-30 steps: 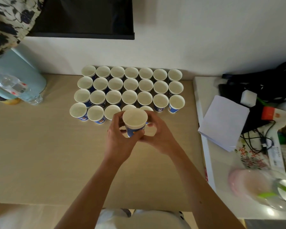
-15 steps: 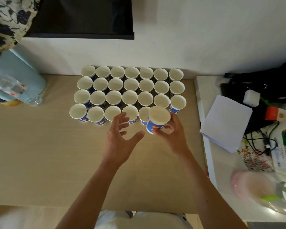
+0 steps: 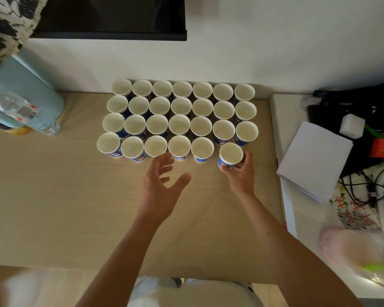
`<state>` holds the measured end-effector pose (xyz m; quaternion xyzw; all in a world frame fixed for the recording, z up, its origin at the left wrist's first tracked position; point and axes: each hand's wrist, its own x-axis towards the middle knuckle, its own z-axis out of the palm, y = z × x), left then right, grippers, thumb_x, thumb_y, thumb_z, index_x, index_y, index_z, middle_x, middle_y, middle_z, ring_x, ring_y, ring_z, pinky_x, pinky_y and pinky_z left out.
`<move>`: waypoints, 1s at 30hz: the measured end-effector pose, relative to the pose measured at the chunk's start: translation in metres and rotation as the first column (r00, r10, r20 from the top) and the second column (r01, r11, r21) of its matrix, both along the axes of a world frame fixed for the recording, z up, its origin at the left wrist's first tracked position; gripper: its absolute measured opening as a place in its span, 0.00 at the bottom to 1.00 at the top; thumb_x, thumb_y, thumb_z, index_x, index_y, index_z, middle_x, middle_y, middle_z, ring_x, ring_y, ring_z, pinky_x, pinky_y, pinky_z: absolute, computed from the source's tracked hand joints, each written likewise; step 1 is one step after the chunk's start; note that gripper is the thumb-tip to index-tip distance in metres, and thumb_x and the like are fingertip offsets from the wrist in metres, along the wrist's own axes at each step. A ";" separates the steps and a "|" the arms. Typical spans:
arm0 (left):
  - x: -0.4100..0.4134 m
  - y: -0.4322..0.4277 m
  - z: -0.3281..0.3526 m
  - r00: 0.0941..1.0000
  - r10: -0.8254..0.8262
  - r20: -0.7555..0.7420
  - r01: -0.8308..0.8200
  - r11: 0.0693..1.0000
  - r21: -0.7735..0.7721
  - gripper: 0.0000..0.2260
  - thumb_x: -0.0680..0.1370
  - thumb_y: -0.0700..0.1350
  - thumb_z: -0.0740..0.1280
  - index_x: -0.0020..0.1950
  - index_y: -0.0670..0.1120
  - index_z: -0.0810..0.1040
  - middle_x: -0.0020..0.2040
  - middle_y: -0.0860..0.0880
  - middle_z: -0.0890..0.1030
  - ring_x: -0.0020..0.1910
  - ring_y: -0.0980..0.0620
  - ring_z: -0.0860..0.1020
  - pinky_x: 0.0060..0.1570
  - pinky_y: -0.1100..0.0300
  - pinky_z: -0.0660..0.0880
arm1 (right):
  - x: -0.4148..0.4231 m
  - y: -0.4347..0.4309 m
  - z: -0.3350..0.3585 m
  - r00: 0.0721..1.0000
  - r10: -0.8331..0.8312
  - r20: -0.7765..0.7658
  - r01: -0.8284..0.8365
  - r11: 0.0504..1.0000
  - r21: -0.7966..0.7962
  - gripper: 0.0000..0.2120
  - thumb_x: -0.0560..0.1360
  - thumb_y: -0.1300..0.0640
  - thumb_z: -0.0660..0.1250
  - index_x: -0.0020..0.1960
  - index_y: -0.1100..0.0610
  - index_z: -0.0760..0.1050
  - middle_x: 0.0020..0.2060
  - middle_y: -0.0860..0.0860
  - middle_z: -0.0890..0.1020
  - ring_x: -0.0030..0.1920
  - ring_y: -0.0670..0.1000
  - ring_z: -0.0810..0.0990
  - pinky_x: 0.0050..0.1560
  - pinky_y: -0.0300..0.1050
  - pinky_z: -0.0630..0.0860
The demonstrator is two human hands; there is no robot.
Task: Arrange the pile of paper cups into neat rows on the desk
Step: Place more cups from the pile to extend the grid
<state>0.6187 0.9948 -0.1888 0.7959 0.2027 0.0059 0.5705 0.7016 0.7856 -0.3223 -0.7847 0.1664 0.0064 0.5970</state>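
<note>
Head view: grips a paper cup (image 3: 230, 155) in the right hand (image 3: 241, 175) near the right edge of the desk (image 3: 53, 196); holds the left hand (image 3: 162, 191) open, fingers spread.

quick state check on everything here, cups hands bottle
blue-and-white paper cups in rows: upright, empty, front row holds five
held blue-and-white paper cup: upright, empty, beside the front row
right hand: curled round that cup
left hand: open, holding nothing
clear plastic bottle: lying on its side

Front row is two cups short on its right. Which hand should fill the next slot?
Right. The right hand grips a cup at that slot, beside the row's fifth cup. The left hand hovers open, holding nothing, farther left.
</note>
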 end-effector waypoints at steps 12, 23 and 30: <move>-0.005 0.006 -0.004 1.000 0.023 -0.020 -0.023 1.000 0.002 0.27 0.67 0.55 0.75 0.65 0.52 0.74 0.60 0.58 0.81 0.59 0.60 0.79 0.57 0.56 0.78 | 0.017 0.010 -0.014 0.998 0.029 0.047 -0.027 0.998 -0.053 0.33 0.65 0.64 0.79 0.65 0.55 0.69 0.58 0.51 0.80 0.56 0.50 0.81 0.55 0.45 0.81; -0.010 0.011 -0.006 0.999 0.036 0.003 -0.035 0.999 -0.022 0.26 0.67 0.55 0.75 0.63 0.56 0.74 0.60 0.58 0.81 0.59 0.59 0.79 0.55 0.58 0.77 | 0.010 0.012 -0.012 0.999 0.024 0.023 -0.023 0.999 -0.039 0.36 0.65 0.67 0.79 0.69 0.57 0.68 0.61 0.49 0.77 0.56 0.37 0.78 0.56 0.38 0.78; -0.023 0.037 0.009 0.993 0.106 0.051 -0.104 0.994 -0.038 0.24 0.70 0.50 0.79 0.62 0.59 0.73 0.59 0.57 0.81 0.59 0.58 0.79 0.57 0.54 0.78 | -0.048 0.038 0.014 0.985 -0.154 0.082 0.161 0.983 -0.090 0.32 0.70 0.66 0.75 0.71 0.57 0.67 0.64 0.55 0.75 0.63 0.53 0.76 0.61 0.61 0.78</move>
